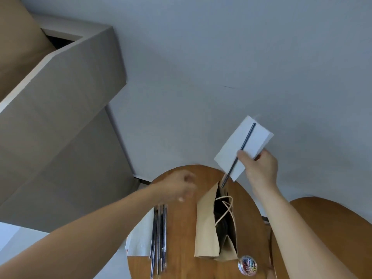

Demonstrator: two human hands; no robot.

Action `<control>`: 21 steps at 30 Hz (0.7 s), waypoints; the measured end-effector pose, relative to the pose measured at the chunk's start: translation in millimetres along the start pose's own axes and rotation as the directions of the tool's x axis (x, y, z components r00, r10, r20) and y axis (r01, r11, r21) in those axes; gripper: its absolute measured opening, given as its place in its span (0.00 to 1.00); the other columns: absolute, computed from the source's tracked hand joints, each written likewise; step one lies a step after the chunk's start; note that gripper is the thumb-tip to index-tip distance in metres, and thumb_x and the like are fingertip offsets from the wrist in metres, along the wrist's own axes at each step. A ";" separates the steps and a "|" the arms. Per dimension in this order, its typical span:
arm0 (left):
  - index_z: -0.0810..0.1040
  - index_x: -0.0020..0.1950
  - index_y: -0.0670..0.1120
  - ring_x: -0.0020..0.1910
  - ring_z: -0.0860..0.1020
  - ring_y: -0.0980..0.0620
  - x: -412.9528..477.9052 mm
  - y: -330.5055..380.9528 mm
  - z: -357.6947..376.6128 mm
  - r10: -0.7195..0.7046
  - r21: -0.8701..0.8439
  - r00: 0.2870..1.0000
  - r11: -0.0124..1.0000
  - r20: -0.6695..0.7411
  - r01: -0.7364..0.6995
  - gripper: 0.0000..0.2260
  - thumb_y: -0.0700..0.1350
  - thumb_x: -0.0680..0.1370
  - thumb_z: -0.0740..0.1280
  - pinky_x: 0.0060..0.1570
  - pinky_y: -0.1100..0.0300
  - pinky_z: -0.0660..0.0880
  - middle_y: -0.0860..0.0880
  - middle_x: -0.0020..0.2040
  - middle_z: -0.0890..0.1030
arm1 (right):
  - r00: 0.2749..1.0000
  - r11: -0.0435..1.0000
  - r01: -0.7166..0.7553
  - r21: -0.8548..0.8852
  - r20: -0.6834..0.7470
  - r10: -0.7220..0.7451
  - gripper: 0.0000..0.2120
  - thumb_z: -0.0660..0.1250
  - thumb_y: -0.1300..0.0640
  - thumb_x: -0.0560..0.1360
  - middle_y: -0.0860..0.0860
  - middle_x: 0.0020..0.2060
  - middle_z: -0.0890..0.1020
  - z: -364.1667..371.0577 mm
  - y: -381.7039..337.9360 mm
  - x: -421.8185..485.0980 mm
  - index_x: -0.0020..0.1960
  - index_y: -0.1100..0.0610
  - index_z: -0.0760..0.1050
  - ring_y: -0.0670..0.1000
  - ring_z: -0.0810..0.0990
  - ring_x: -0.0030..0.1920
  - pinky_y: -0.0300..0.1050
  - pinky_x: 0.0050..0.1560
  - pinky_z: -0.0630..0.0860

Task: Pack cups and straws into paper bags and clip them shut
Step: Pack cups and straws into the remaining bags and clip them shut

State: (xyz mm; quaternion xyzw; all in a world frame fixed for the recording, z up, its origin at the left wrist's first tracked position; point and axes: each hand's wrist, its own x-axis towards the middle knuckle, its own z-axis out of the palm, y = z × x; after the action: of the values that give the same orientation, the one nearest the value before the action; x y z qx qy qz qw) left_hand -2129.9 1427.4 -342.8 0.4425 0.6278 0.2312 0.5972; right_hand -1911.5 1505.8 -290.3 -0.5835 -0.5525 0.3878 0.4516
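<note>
A brown paper bag (205,224) stands open on the round wooden table (181,268), with something dark inside and its twine handles hanging over the mouth. My right hand (259,168) holds a white napkin (255,141) and a dark metal straw (245,143) together above the bag; the straw's lower tip is at the bag's opening. My left hand (177,188) hovers blurred just left of the bag, its fingers curled, with nothing visible in it. Several more metal straws (159,238) lie on a stack of white napkins (138,242) at the table's left.
A small clear tub of coloured paper clips (247,265) sits at the table's front right, beside the bag. A second wooden surface (330,222) lies to the right. A grey wall and a stepped beige structure (60,117) fill the background.
</note>
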 end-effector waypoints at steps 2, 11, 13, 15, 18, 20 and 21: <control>0.66 0.73 0.46 0.44 0.81 0.53 3.4 -16.6 29.0 -0.104 0.360 0.991 0.930 0.083 0.068 0.30 0.52 0.74 0.72 0.42 0.60 0.81 0.48 0.54 0.80 | 0.998 0.997 0.007 -0.079 -0.062 -0.012 0.05 0.71 0.60 0.73 0.42 0.33 0.82 -6.3 13.6 7.2 0.41 0.51 0.77 0.35 0.79 0.33 0.26 0.26 0.68; 0.76 0.50 0.45 0.41 0.82 0.47 23.2 -24.5 108.8 -0.109 0.513 0.980 0.840 -0.164 0.179 0.13 0.54 0.78 0.61 0.41 0.54 0.82 0.48 0.42 0.81 | 0.982 0.963 -0.119 -0.240 0.117 0.151 0.06 0.67 0.59 0.75 0.45 0.43 0.81 24.0 66.9 -13.7 0.52 0.54 0.77 0.44 0.79 0.41 0.28 0.27 0.68; 0.77 0.50 0.43 0.37 0.84 0.49 20.6 -26.4 104.1 -0.173 0.438 0.972 0.870 -0.160 0.227 0.11 0.50 0.80 0.60 0.43 0.54 0.83 0.46 0.40 0.84 | 0.962 0.947 -0.124 -0.298 0.199 0.189 0.07 0.66 0.59 0.75 0.48 0.45 0.81 28.6 68.2 -20.4 0.52 0.54 0.76 0.45 0.78 0.41 0.32 0.30 0.68; 0.78 0.49 0.40 0.31 0.84 0.50 19.9 -26.7 98.7 -0.260 0.306 0.957 0.907 -0.129 0.288 0.12 0.47 0.82 0.59 0.37 0.57 0.82 0.47 0.33 0.84 | 0.927 0.929 -0.116 -0.350 0.297 0.228 0.07 0.65 0.60 0.74 0.48 0.45 0.81 30.0 69.5 -27.8 0.52 0.54 0.76 0.48 0.79 0.44 0.37 0.33 0.69; 0.76 0.47 0.38 0.23 0.79 0.50 19.4 -25.4 92.2 -0.369 0.078 0.924 0.923 -0.100 0.377 0.12 0.45 0.81 0.58 0.24 0.62 0.72 0.48 0.24 0.79 | 0.867 0.884 -0.073 -0.462 0.408 0.286 0.12 0.65 0.60 0.74 0.48 0.49 0.81 22.4 68.8 -36.4 0.57 0.53 0.75 0.51 0.80 0.49 0.38 0.37 0.71; 0.74 0.45 0.38 0.22 0.76 0.50 15.3 -27.5 86.7 -0.385 0.014 0.919 0.922 -0.089 0.388 0.12 0.44 0.81 0.57 0.23 0.63 0.68 0.47 0.24 0.78 | 0.853 0.843 0.010 -0.539 0.444 0.274 0.14 0.66 0.59 0.76 0.49 0.53 0.80 13.2 67.2 -37.7 0.61 0.54 0.74 0.51 0.80 0.51 0.35 0.36 0.70; 0.73 0.43 0.39 0.21 0.74 0.51 12.3 -28.7 83.7 -0.394 -0.013 0.915 0.919 -0.087 0.394 0.11 0.44 0.81 0.57 0.23 0.63 0.67 0.48 0.23 0.76 | 0.858 0.824 0.053 -0.564 0.448 0.251 0.13 0.66 0.58 0.77 0.50 0.53 0.80 8.6 64.7 -37.7 0.61 0.54 0.73 0.50 0.79 0.50 0.33 0.34 0.68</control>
State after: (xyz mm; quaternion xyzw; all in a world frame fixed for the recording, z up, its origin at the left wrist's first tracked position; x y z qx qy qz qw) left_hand -2056.7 1403.3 -388.1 0.2980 0.7304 0.1240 0.6020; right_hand -1904.0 1470.3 -356.4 -0.5964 -0.7070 0.3715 0.0796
